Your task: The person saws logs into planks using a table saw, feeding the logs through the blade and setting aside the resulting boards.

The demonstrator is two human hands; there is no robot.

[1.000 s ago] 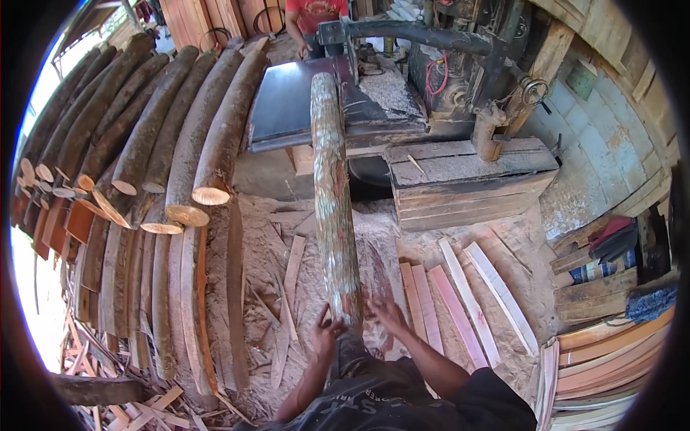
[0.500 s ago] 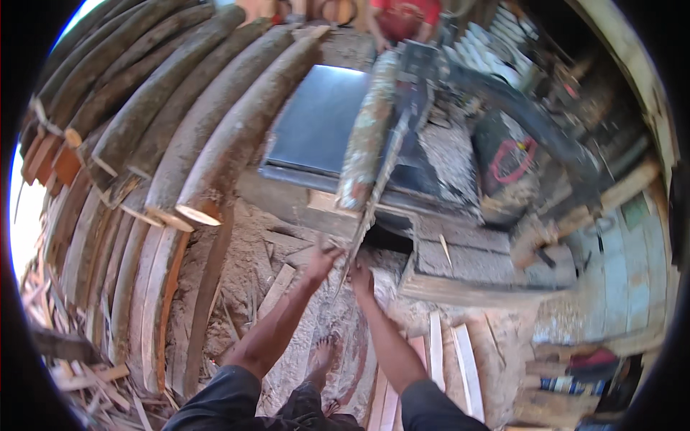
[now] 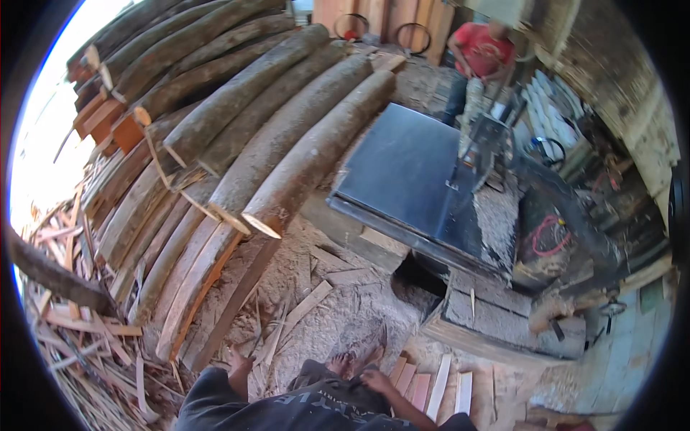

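My left hand (image 3: 240,359) is low on the left, beside my dark shirt (image 3: 302,409) and above the sawdust-covered floor. Its fingers look spread, and I make out nothing held in them. My right hand (image 3: 375,381) rests by the shirt hem, near my thigh, its fingers loosely stretched and nothing visible in them. Ahead, a dark flat saw table (image 3: 402,169) stands away from both hands. At its far right edge a person in a red shirt (image 3: 483,52) has their hands at one end of a pale, mottled log (image 3: 471,111).
Stacked logs (image 3: 302,154) fill the left side, above wood offcuts (image 3: 79,323). Dusty beams (image 3: 496,316) and a dark opening (image 3: 417,276) lie before the table. Sawn strips (image 3: 440,384) lie near my right arm. A dark machine arm (image 3: 568,197) reaches along the right.
Both hands have drawn back from a long thin piece by the table's front edge, apart and toward my body. The log now lies farther off, by the other person. My view has swung left.
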